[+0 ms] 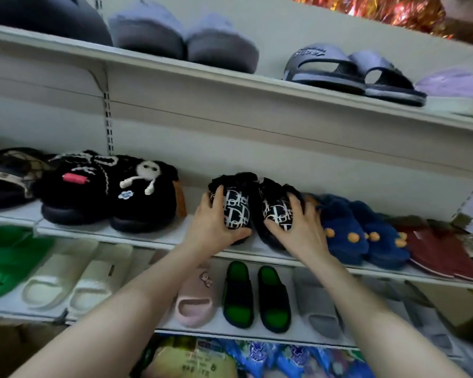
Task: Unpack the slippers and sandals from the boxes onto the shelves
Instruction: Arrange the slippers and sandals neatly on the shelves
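Both hands are on a pair of black furry slippers with a white monogram-print band, which sits on the middle white metal shelf (148, 236) between a black plush pair with a white doll charm (107, 192) and a navy fleece pair with orange bobbles (363, 233). The left hand (216, 225) curls its grip round the left black monogram slipper (234, 205), thumb under the toe and fingers over the upper; the right hand (302, 230) grips the right black monogram slipper (276, 214) the same way, fingers spread across its band. Both slippers touch the shelf and lie close together, toes toward the camera, so the step in hand looks like setting or squaring this pair in its slot. The task seems well along: the upper shelf (230, 83) holds grey fleece slippers (183, 36) and grey-blue slides (352, 72), and the lower shelf carries cream foam slides (74, 279), a pink foam slide (194, 298) and black-and-green sandals (257, 296). No boxes are in view, so what is left cannot be told.
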